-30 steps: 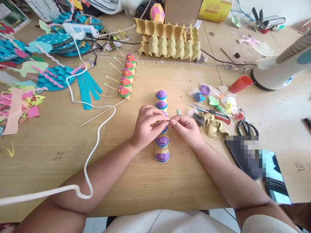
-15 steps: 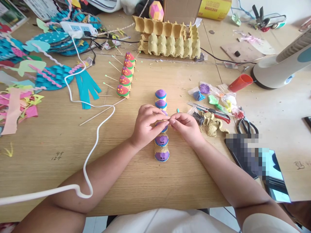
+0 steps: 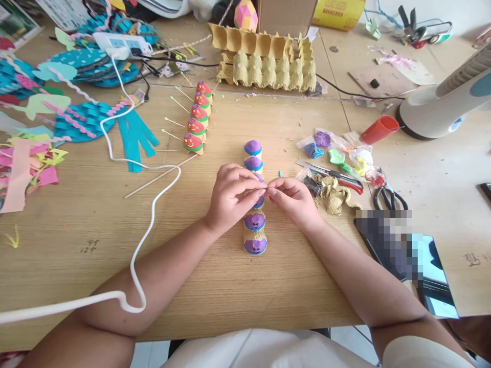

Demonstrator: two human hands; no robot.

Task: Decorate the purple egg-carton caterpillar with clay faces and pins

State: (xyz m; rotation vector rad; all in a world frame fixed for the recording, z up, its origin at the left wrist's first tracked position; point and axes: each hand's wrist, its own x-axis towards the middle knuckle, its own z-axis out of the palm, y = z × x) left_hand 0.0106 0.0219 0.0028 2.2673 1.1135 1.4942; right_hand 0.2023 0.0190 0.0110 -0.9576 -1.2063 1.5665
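Above the middle of a purple and blue egg-carton strip [image 3: 255, 221], my left hand [image 3: 235, 197] and my right hand [image 3: 293, 202] meet at the fingertips. Both are pinched closed; whatever lies between them is too small to make out. The strip runs away from me on the table, and my left fingers hide part of its middle bumps. Its two nearest bumps carry small dark face marks. Just beyond my right hand lies a small turquoise piece [image 3: 281, 174]. A black lump in a clear bag [image 3: 315, 185] lies to the right of that hand.
A red and green egg-carton caterpillar [image 3: 197, 120] with pins stands farther back. On the right are a utility knife [image 3: 337, 176], bagged coloured clay [image 3: 335, 156], carton scraps [image 3: 334, 197], scissors [image 3: 390, 197] and a phone [image 3: 378, 245]. A white cable [image 3: 153, 214] crosses my left forearm.
Hardly anything differs. Both hands stay pinched together over the strip, and the view has shifted very slightly.
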